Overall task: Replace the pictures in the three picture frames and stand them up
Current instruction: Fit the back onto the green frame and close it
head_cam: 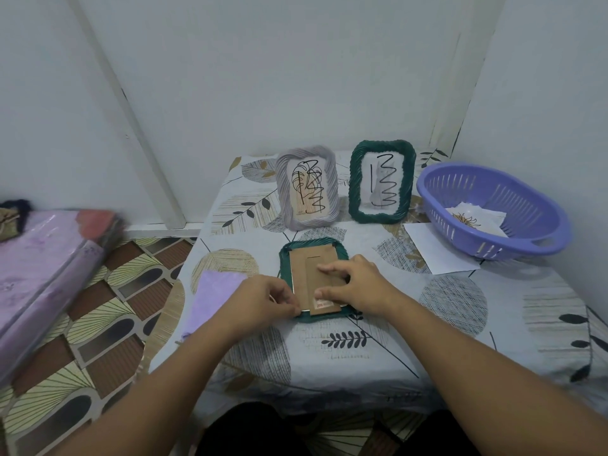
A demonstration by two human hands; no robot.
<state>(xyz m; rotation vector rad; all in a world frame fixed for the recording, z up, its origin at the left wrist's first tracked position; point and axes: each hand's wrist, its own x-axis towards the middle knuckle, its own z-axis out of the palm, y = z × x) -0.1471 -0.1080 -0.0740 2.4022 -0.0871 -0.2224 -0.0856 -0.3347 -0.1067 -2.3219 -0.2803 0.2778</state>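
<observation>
Pale grey walls are closing in a corner behind a small worktop [362, 357] that is wearing a leaf-and-circle printed cloth. Two picture frames are standing upright at the back: a grey ribbed-rim picture frame [307, 187] and, just beside it, a dark green ribbed-rim picture frame [381, 182], each showing black scribbled line drawings. A third frame, a dark green ribbed frame lying face down [312, 279], is sitting near the front with its brown cardboard backing board [314, 261] facing up.

Both hands are working on it. The left hand [263, 299] is pinching at the frame's near-left corner, fingers curled on the edge. The right hand [355, 284] is pressing flat-fingered on the board, with the thumb near its lower edge.

My judgement: the backing is being seated, and the risks lie there. If the board is going in crooked, the picture beneath could be creasing or shifting off centre. Pressing hard on the middle could be stressing any glazing below, which I cannot see. The fold-out stand strip in the board could tear if levered roughly. A careless reach could be knocking over the two standing frames just behind.

A lilac plastic slotted basket [493, 209] is holding loose printed sheets on the right, with a white paper sheet [434, 248] partly under it, and a lilac cloth [214, 291] is lying at the left.

Readable writing is scarce: a small label at the board's lower edge seems to be showing "200"; the rest is too blurred.
</observation>
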